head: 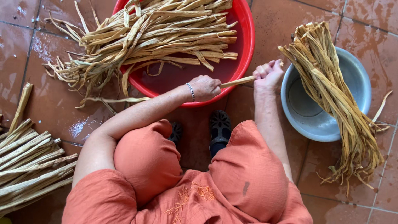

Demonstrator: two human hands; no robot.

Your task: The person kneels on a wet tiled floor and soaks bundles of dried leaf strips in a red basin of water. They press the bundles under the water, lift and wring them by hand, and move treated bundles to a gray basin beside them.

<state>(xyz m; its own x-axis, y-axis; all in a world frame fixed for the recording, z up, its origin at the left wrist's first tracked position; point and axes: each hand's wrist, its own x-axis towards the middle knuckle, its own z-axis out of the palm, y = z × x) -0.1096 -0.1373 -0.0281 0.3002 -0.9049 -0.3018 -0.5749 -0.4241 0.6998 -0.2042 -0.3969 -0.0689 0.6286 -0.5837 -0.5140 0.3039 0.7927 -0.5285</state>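
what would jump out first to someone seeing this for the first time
The bright red basin at top centre, heaped with pale dried strips, grabs the eye. Below it the left hand and right hand grip a single strip between them. At right, another bundle lies across a grey bowl.

Wet brown tiled floor (286, 25). On it: red basin (244, 37) at top centre, grey metal bowl (356, 74) at right, a bundle of dried stalks (29, 166) at lower left, black sandals (219, 126) at centre.
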